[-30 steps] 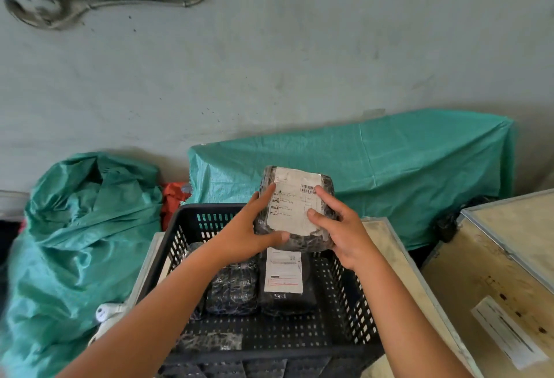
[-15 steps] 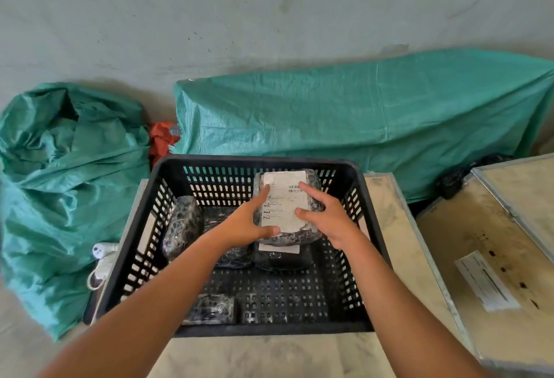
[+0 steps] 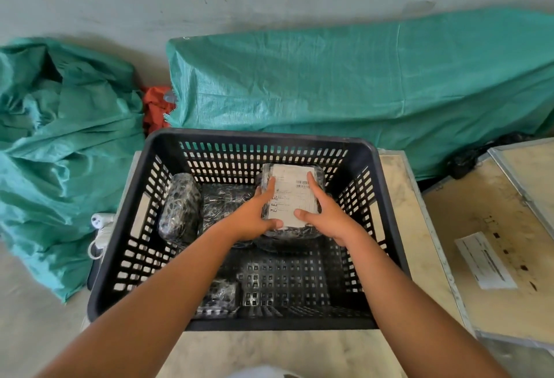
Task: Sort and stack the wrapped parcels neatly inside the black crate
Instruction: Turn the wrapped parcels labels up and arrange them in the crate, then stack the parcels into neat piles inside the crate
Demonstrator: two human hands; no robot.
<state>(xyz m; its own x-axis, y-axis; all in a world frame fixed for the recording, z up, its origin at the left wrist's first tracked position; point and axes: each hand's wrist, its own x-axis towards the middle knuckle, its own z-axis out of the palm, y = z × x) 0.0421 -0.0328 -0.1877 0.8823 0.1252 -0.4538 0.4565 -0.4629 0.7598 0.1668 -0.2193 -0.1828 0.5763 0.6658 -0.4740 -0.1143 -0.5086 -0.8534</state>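
Note:
A black slotted crate [image 3: 257, 139] stands on a pale wooden box. Inside it, at the back right, both hands hold a bubble-wrapped parcel with a white label [image 3: 292, 194] on top of another dark parcel. My left hand [image 3: 254, 218] grips its left side, my right hand [image 3: 322, 212] its right side. An upright wrapped parcel [image 3: 180, 206] leans at the crate's left wall, a flat one [image 3: 224, 206] lies beside it, and a small one [image 3: 220, 295] sits at the front floor, partly hidden by my left arm.
A crumpled green sack [image 3: 60, 152] lies on the left, a long green tarp-covered shape [image 3: 359, 83] behind the crate, orange cloth [image 3: 156, 104] between them. A wooden case with a paper label [image 3: 485, 260] stands on the right. A white plug and cord [image 3: 100, 227] lie left of the crate.
Both hands have lowered the labelled parcel from above the crate down into its back right part, onto a parcel there. The view has tilted downward.

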